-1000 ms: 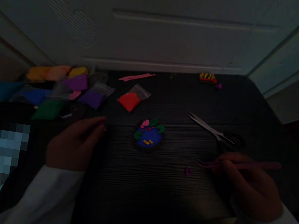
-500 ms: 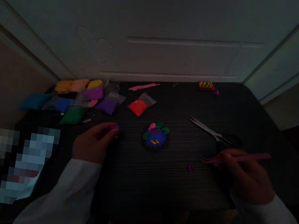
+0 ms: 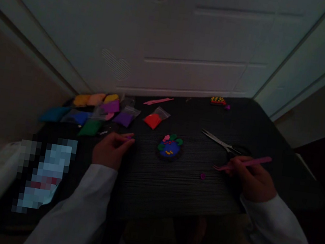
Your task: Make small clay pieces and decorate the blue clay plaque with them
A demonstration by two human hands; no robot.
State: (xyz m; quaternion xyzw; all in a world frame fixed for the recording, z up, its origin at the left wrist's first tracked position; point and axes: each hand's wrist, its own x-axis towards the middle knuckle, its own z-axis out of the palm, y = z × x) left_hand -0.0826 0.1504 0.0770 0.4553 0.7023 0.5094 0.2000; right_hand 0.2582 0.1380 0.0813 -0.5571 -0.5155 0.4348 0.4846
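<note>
My left hand (image 3: pixel 109 149) is closed, pinching a small lump of purple clay (image 3: pixel 129 137) between thumb and fingertips just above the table. In my right hand (image 3: pixel 253 178) are pink tweezers (image 3: pixel 256 162), their two thin tips pointing left and slightly apart. A small flat purple clay piece (image 3: pixel 202 176) lies on the table below the tips, not touched by them. Between my hands sits a round clay pond (image 3: pixel 169 149) with a dark rim, blue middle, green leaves, a pink flower and small red and yellow bits.
Scissors (image 3: pixel 216 139) lie slightly spread beyond my right hand. Several bags of coloured clay, including a red bag (image 3: pixel 152 120) and a green bag (image 3: pixel 90 128), lie at the back left. Pink tools (image 3: pixel 158 101) and a yellow-and-red clay model (image 3: pixel 218 101) are near the wall.
The camera view has shifted, so most things on the table sit a little differently in it. Both hands keep their holds; the tweezers remain near the flat purple piece.
</note>
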